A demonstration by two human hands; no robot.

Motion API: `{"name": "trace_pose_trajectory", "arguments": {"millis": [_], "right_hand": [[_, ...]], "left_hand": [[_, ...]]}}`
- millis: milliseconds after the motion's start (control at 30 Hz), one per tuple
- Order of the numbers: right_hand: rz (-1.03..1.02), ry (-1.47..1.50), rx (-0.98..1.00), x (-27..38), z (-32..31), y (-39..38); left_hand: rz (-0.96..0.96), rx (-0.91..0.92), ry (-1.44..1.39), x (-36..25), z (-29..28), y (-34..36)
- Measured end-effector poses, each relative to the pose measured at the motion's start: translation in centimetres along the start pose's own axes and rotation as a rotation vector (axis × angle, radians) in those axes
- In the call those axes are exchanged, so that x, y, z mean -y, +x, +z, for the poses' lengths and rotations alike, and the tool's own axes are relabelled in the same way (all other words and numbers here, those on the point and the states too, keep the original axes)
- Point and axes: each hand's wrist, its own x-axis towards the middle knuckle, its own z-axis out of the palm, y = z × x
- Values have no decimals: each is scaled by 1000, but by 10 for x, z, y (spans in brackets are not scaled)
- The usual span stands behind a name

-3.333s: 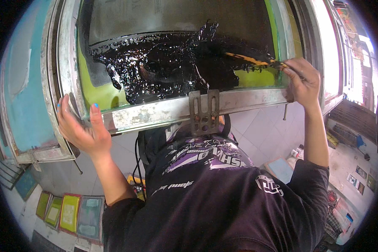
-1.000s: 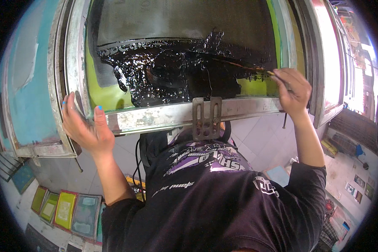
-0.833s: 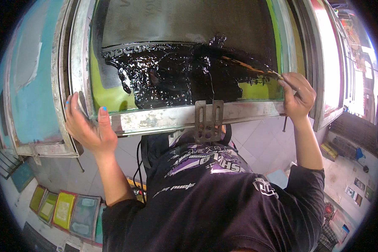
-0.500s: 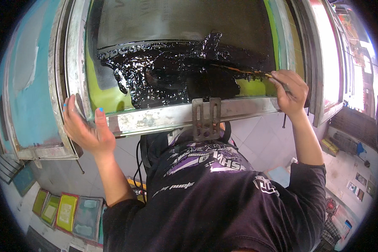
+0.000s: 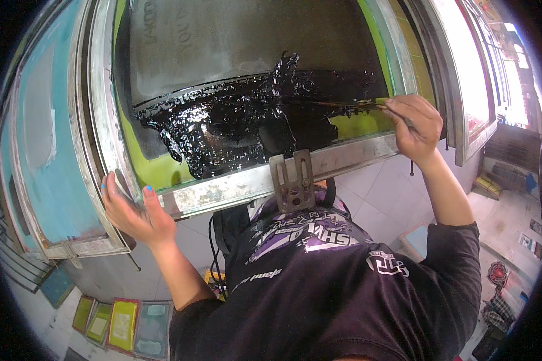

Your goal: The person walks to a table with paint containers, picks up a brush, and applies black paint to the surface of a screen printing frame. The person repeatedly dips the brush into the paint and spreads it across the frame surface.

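A metal-framed printing screen (image 5: pixel 319 168) with green mesh is tilted up in front of me. A thick pool of glossy black ink (image 5: pixel 247 117) lies across its lower half. My left hand (image 5: pixel 132 207) grips the screen frame's lower left corner, fingers spread along the metal bar. My right hand (image 5: pixel 414 123) is at the frame's right edge, shut on a thin ink-smeared stick (image 5: pixel 343 104) that reaches left into the ink. A metal clamp bracket (image 5: pixel 292 180) sits at the middle of the frame's bottom bar.
A second screen with blue-green mesh (image 5: pixel 48 150) stands at the left. More framed screens (image 5: pixel 464 78) lean at the right. Small coloured frames (image 5: pixel 123 322) lie on the tiled floor at lower left. A black cable (image 5: pixel 214 253) hangs below the frame.
My right hand has shifted the stick slightly across the ink, tip sweeping left and right. My left hand keeps its hold on the frame corner.
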Motion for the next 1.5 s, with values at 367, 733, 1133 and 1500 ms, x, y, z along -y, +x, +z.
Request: {"name": "trace_pose_trajectory", "arguments": {"millis": [367, 733, 1133, 1500], "right_hand": [[2, -79, 78, 2, -2, -1], [282, 242, 363, -38, -43, -7], [231, 325, 489, -34, -22, -3], [69, 85, 202, -32, -8, -2]], "left_hand": [[3, 7, 10, -1, 0, -1], [13, -4, -34, 2, 3, -1], [15, 9, -18, 4, 1, -1], [21, 16, -20, 6, 1, -1]]}}
